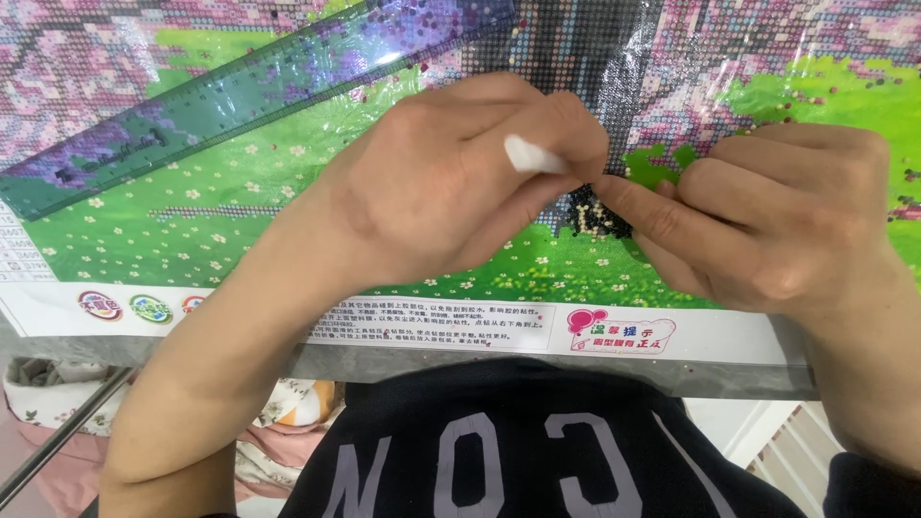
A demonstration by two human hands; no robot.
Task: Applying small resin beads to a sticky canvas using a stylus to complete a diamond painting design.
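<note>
Most of the colourful bead-mosaic canvas [288, 221] under clear film looks filled in the head view, with a dark patch of round beads [600, 219] between the hands. The left hand [451, 182] pinches a white pen-like applicator [532, 155] there, the right hand [777, 221] is curled, fingertips pressing the canvas, and a translucent purple plastic ruler [249, 91] lies aslant above

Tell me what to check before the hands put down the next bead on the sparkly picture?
1. White pen gripped firmly: ok, the left hand pinches it.
2. Pen tip over the dark bead patch: cannot tell, fingers hide the tip.
3. Right hand steadying the canvas: ok, its fingers press down beside the patch.
4. Clear film peeled off the working spot: cannot tell, it looks crinkled above the hands.
5. Ruler out of the way: ok, it lies slanted at the upper left, apart from both hands.
6. Loose beads kept off the sticky area: not ok, several are scattered at the right.
</note>
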